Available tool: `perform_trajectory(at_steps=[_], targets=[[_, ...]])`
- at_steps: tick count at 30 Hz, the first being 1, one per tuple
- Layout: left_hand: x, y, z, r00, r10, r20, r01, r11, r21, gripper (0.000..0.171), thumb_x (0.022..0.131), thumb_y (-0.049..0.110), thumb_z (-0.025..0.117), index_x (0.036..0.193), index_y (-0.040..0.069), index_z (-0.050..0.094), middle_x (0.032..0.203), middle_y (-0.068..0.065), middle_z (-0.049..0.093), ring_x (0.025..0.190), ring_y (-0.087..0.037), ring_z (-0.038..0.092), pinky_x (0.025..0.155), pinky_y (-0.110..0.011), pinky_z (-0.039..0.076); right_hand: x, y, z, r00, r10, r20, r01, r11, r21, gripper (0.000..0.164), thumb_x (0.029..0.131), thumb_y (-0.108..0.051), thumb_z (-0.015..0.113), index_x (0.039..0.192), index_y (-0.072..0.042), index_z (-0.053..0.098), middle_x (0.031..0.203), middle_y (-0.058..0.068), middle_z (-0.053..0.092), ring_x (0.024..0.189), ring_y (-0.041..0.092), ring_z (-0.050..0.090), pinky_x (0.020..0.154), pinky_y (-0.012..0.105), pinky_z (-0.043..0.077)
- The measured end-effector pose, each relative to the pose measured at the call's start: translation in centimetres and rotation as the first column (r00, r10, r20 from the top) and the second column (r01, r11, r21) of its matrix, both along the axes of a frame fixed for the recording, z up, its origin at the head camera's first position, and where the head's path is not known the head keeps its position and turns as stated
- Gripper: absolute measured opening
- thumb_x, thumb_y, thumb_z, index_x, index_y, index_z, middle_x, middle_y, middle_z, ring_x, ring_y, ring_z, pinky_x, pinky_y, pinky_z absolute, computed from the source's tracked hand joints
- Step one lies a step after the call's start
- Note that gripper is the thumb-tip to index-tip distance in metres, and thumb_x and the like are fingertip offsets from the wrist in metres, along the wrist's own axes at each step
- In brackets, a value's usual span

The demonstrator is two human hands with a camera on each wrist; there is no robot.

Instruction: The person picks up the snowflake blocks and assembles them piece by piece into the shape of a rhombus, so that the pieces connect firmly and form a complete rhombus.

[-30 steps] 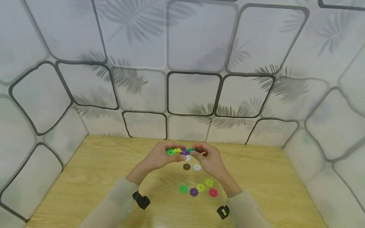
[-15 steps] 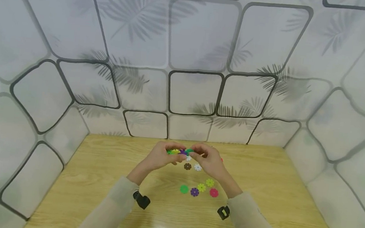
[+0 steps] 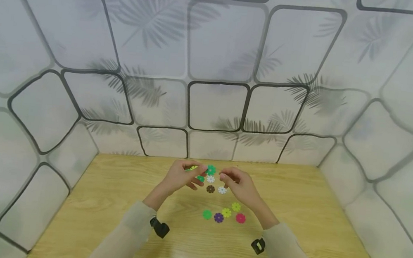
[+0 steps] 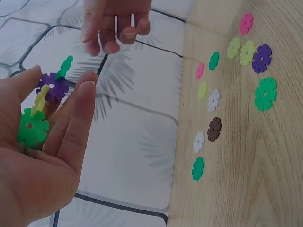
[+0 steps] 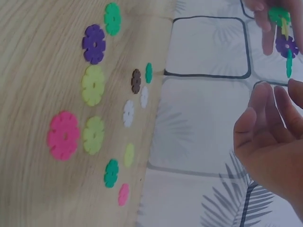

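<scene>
My left hand (image 3: pixel 183 174) holds a short chain of slotted plastic snowflake discs above the far part of the table. Along the chain come a bright green disc (image 4: pixel 33 128), a yellow disc (image 4: pixel 40 100), a purple disc (image 4: pixel 53 88) and, at its free end, a teal-green disc (image 4: pixel 65 67). The thumb lies by the purple disc, with the fingers on the chain's other side. My right hand (image 3: pixel 240 184) hovers just right of the chain, apart from it. Its fingers are loosely bent, with nothing between them in the right wrist view (image 5: pixel 270 127).
Loose discs lie on the wooden table (image 3: pixel 128 204): a brown disc (image 3: pixel 210 189), a white disc (image 3: pixel 210 179), a purple disc (image 3: pixel 218 218), a pink disc (image 3: pixel 240 218), a green disc (image 3: pixel 207 214) and several others. A patterned wall (image 3: pixel 216 105) closes off the back and sides.
My right hand has let go of the teal-green disc and drawn slightly right. The left hand has turned with the chain, so the teal-green disc now shows its face in the head view.
</scene>
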State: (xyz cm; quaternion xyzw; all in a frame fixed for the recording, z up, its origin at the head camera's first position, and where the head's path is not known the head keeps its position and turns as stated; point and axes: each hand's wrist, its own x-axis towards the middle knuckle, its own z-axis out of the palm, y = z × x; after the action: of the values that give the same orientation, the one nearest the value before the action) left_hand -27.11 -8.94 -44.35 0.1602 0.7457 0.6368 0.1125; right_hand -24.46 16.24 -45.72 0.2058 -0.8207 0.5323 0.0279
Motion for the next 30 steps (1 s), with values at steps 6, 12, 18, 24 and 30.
perform_trajectory(at_steps=[6, 12, 18, 24, 30], targets=[[0.1, 0.0, 0.1, 0.997, 0.075, 0.009, -0.075, 0.996, 0.041, 0.04, 0.104, 0.038, 0.069, 0.128, 0.007, 0.073, 0.109, -0.021, 0.079, 0.077, -0.021, 0.08, 0.079, -0.059, 0.066, 0.3, 1.0, -1.1, 1.0, -0.02, 0.019, 0.019, 0.999, 0.035, 0.024, 0.11, -0.017, 0.059, 0.119, 0.002, 0.071, 0.104, 0.019, 0.074, 0.078, 0.014, 0.067, 0.071, 0.027, 0.059], [0.1, -0.2, 0.0, 0.997, 0.08, -0.013, -0.079, 0.996, 0.047, 0.04, 0.106, 0.036, 0.065, 0.134, 0.007, 0.07, 0.104, -0.02, 0.079, 0.075, -0.019, 0.08, 0.073, -0.049, 0.068, 0.1, 2.3, -3.0, 0.999, -0.016, 0.041, 0.012, 0.995, 0.096, 0.021, 0.108, -0.017, 0.061, 0.114, -0.001, 0.073, 0.097, 0.014, 0.072, 0.079, 0.032, 0.069, 0.07, 0.026, 0.059], [0.1, -0.3, -0.1, 0.999, 0.039, -0.006, -0.038, 0.997, 0.06, 0.041, 0.107, 0.032, 0.065, 0.139, 0.007, 0.067, 0.112, -0.027, 0.074, 0.074, -0.016, 0.078, 0.074, -0.05, 0.068, 0.2, 3.5, -4.4, 0.996, -0.034, 0.079, 0.024, 0.992, 0.122, 0.025, 0.108, -0.017, 0.061, 0.113, 0.005, 0.072, 0.1, 0.027, 0.07, 0.08, 0.038, 0.068, 0.068, 0.023, 0.057], [0.0, -0.5, -0.1, 1.0, 0.009, -0.016, -0.008, 0.998, 0.064, 0.04, 0.107, 0.026, 0.066, 0.142, 0.006, 0.065, 0.118, -0.036, 0.068, 0.072, -0.015, 0.077, 0.073, -0.047, 0.068, 0.2, 4.4, -5.5, 0.994, -0.04, 0.097, 0.025, 0.987, 0.158, 0.027, 0.109, -0.018, 0.06, 0.113, 0.007, 0.071, 0.094, 0.024, 0.069, 0.075, 0.029, 0.064, 0.064, 0.021, 0.052], [0.0, -0.7, -0.1, 0.999, 0.014, -0.032, -0.012, 0.999, 0.049, 0.04, 0.106, 0.022, 0.068, 0.142, 0.005, 0.065, 0.108, -0.023, 0.074, 0.076, -0.026, 0.079, 0.071, -0.048, 0.068, 0.0, 5.2, -6.9, 0.99, -0.098, 0.1, 0.069, 0.962, 0.262, 0.019, 0.106, -0.016, 0.064, 0.112, -0.001, 0.074, 0.095, 0.007, 0.074, 0.081, 0.008, 0.061, 0.071, 0.021, 0.053]])
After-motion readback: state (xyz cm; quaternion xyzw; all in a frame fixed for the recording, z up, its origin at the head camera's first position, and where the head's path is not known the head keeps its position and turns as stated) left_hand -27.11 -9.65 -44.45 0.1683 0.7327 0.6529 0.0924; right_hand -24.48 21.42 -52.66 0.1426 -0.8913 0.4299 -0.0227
